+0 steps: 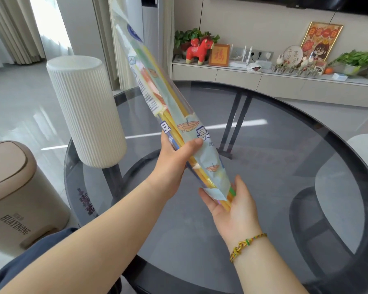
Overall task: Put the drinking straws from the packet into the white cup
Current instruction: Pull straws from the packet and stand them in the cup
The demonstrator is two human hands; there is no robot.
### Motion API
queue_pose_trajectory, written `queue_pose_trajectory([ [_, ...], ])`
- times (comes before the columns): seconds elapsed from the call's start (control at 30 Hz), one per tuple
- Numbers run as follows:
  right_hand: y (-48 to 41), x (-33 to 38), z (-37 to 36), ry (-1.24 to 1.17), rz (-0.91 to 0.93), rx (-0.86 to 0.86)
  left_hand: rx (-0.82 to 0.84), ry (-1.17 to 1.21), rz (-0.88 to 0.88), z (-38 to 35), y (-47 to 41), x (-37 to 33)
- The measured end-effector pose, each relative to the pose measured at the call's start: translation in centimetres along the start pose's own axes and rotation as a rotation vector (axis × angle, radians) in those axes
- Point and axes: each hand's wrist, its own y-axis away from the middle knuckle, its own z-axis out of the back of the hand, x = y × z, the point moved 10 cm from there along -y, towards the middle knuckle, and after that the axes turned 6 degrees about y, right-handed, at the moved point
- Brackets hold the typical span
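A long printed plastic packet (155,96) of coloured drinking straws slants over the table, its upper end high toward the top of the view and its open lower end pointing down at me. My left hand (174,155) grips the packet around its lower middle, thumb across the front. Several yellow and green straw ends (228,198) poke out of the lower end and rest on the palm of my right hand (236,206), which lies flat beneath them with straight fingers. The tall ribbed white cup (87,111) stands upright on the table's left edge, left of the packet.
The round dark glass table (274,145) has a metal frame showing through it. A beige bin (15,192) stands on the floor at the left. A grey seat (363,158) is at the right. A low cabinet (263,81) with ornaments and plants runs along the far wall.
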Motion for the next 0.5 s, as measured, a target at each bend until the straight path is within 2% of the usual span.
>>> queue_pose_trajectory([
  [0.2,-0.1,1.5,0.6,0.368,0.158,-0.074,0.095,0.038,0.213,0.5,0.1,2.5],
  [0.33,0.0,3.0,0.8,0.569,0.282,-0.127,0.03,0.033,0.331,1.9,1.3,4.4],
  [0.5,0.5,2.9,-0.6,0.791,0.335,-0.049,-0.037,0.128,0.381,3.3,2.2,4.8],
])
